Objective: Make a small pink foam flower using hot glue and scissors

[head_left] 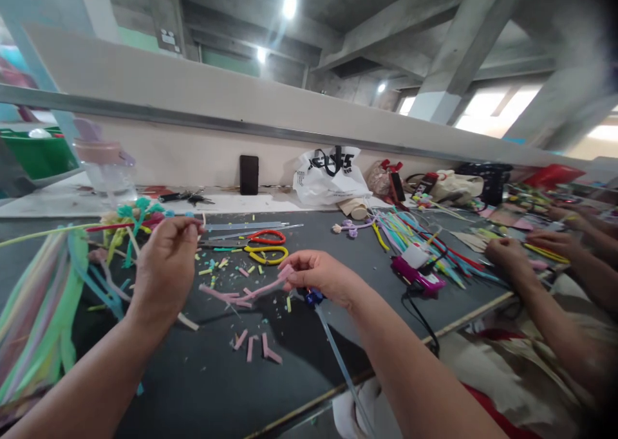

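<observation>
1. The tabletop (pixel 193 387) is broadest: dark, flat and matte; clock readings here are taken from the centre of the view.
2. Between eight and nine o'clock hangs a loose bundle of long strips (pixel 43 317), pastel green, pink and yellow; they look soft and ribbon-flat.
3. Near the centre, toward one o'clock, a white bag (pixel 328 175) stands crumpled, with black print; at nine to ten o'clock is a see-through bottle (pixel 109 175) with a pinkish top.
4. At four o'clock lies a glossy purple tool (pixel 418 275); at eight, scissors with red (pixel 268 237) and yellow (pixel 267 254) loop handles; at ten, an upright black phone (pixel 249 175), a smooth rectangle.
5. The pink strip piece (pixel 255 292), thin, branching and fuzzy-looking, sits toward seven to eight o'clock; below it, at seven, lie short straight pink scraps (pixel 250 349).
6. The right hand (pixel 316 277), at six o'clock, reaches in with bent fingers, thumb and forefinger pinched on one end of the pink piece; the left hand (pixel 167 265), between eight and nine, is raised well apart, fingertips together; whether they grip anything, I cannot tell.
</observation>
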`<state>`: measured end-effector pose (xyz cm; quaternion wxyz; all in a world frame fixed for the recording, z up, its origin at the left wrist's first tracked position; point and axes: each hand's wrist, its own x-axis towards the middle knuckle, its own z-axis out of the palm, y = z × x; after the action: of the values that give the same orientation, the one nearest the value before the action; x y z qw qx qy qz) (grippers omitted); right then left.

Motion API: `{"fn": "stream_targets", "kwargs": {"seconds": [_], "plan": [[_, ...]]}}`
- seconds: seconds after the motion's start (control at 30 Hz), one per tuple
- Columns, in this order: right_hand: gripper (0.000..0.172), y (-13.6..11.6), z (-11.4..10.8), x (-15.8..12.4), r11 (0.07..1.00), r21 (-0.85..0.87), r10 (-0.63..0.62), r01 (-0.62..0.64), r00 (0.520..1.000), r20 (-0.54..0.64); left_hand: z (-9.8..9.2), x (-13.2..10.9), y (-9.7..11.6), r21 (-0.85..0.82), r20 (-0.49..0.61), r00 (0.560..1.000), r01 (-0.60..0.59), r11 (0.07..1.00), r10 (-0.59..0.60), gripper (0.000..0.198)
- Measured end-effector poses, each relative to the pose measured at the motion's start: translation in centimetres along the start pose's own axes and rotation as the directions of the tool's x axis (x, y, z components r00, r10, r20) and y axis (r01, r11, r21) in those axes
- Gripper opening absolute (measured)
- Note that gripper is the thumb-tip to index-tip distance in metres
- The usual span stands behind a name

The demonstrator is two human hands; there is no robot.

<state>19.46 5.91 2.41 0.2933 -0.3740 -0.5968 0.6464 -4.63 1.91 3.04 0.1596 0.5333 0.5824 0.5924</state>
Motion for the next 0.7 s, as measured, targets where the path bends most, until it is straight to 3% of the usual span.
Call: {"fn": "stream_targets", "kwargs": {"seconds": [0.07,0.13,0.2,0.33,0.53,0.7], "plan": [[0.026,0.1,0.1,0.1,0.999,0.038,0.036,-0.034,0.998,-0.048,0.3,-1.0,0.7,0.144,-0.040,0.983,-0.172,0.975,0.180,0.024],[0.028,0.3,0.3,0.2,0.996,0.087,0.042,-0.037,0.998,-0.050,1.3,-2.2,0.9,0.159,0.183,0.952,-0.275,0.948,0.245,0.021],[0.030,0.4,0.6,0.2,0.990,0.134,0.036,-0.032,0.999,-0.027,2.6,-3.4,0.6,0.112,0.402,0.889,-0.288,0.951,0.222,0.020],[0.031,0.6,1.3,0.2,0.982,0.186,0.043,-0.043,0.999,0.005,4.3,-4.5,-0.4,0.078,0.554,0.830,-0.135,0.988,0.069,0.021],[0.033,0.8,1.9,0.1,0.974,0.220,0.036,-0.053,0.996,0.081,4.0,-4.3,-0.1,0.015,0.562,0.827,-0.012,1.000,0.002,0.016],[0.039,0.2,1.7,-0.3,0.994,0.110,-0.001,-0.006,0.998,0.067,4.0,-4.1,0.3,-0.033,0.601,0.796,0.110,0.993,-0.068,0.017]]}}
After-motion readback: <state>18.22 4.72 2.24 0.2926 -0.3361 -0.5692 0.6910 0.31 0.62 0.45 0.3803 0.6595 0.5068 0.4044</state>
